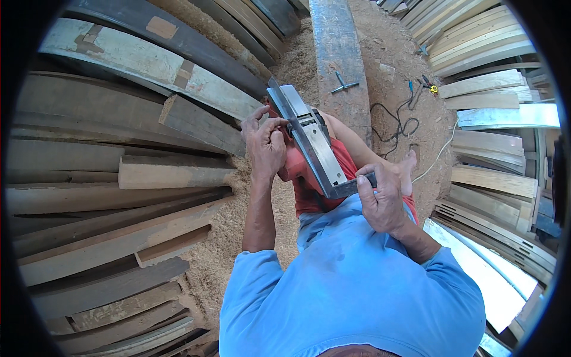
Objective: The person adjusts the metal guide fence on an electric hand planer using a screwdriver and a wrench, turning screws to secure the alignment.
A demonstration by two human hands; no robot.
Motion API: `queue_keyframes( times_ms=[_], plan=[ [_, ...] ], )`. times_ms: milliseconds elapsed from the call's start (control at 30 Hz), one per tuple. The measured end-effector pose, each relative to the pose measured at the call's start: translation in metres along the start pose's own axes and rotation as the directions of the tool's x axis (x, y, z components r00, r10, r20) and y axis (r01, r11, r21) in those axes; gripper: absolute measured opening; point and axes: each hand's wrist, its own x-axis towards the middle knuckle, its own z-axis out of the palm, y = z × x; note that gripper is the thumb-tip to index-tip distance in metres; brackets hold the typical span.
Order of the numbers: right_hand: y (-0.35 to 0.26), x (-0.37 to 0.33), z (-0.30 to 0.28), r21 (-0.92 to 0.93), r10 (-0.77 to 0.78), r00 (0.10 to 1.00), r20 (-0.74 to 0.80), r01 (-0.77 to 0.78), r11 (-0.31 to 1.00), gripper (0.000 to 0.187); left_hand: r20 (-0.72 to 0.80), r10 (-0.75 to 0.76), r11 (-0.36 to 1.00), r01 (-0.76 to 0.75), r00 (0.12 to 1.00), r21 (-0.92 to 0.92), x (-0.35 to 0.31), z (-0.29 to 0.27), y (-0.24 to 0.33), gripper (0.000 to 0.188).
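Note:
An electric hand planer with a red body [292, 165] lies upside down across my lap, its metal sole [322, 149] facing up. Along the sole stands an L-shaped metal square [309, 156], its long blade on edge and its short dark arm at the near end. My right hand [382, 199] pinches that short arm between thumb and fingers. On the other side, my left hand [266, 143] has its fingers curled at the planer's left side, fingertips by the cutter opening and the square's blade. What the left fingertips press on is partly hidden.
A T-handled tool [344, 85] rests on a long plank [339, 47] ahead. Yellow-handled pliers [430, 87] and a black cord [397, 128] lie on the sawdust-covered floor to the right. Stacked boards [65, 160] line the left; more timber [485, 44] stands at the right.

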Motion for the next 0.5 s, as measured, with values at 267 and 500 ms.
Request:
queue_keyframes(
  times_ms=[267, 500],
  plan=[
    [0.0058, -0.0008, -0.0011, 0.032, 0.065, 0.997, 0.039, -0.067, 0.997, 0.011, 0.018, 0.001, 0.999, 0.0, 1.0, -0.045, -0.0004, 0.0013, -0.0049, 0.037],
    [0.0058, -0.0012, -0.0011, 0.039, 0.071, 0.997, 0.037, -0.073, 0.997, 0.011, 0.031, 0.02, 0.997, -0.018, 0.999, -0.078, 0.0008, 0.001, -0.0055, 0.035]
  ],
)
